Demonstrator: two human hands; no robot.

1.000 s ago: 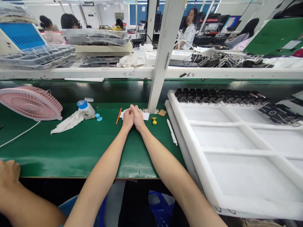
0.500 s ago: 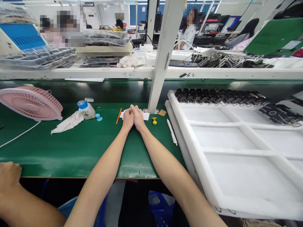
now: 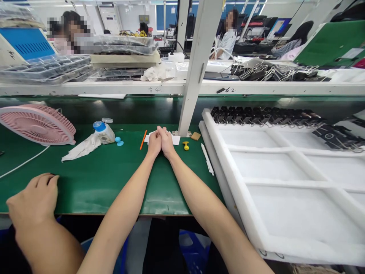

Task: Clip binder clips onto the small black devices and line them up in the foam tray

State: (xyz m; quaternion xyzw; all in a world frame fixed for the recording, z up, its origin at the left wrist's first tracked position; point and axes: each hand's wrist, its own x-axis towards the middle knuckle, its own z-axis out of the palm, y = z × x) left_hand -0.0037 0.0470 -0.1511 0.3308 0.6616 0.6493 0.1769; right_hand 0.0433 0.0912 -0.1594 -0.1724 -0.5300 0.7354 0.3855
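My left hand (image 3: pixel 154 143) and my right hand (image 3: pixel 167 141) are clasped together on the green work surface (image 3: pixel 114 190), fingers folded against each other. Whether anything lies between the palms is hidden. White paper (image 3: pixel 176 140) shows beneath and beside them. An orange strip (image 3: pixel 143 140) lies just left of my left hand. To the right of my right hand are a yellow knobbed piece (image 3: pixel 186 145), a small tan square (image 3: pixel 195 136) and a white pen (image 3: pixel 207 160).
Another person's hand (image 3: pixel 35 196) rests at the left front edge. Further back are a pink fan (image 3: pixel 37 125), a cloth (image 3: pixel 82 148) and a blue-capped bottle (image 3: pixel 104 133). A white foam tray (image 3: pixel 242 182) with black clips (image 3: pixel 256 116) fills the right; a metal post (image 3: pixel 195 68) rises behind my hands.
The other person's hand at the left has moved up and right onto the green surface. A person in the left background has shifted. My hands have stayed clasped in place.
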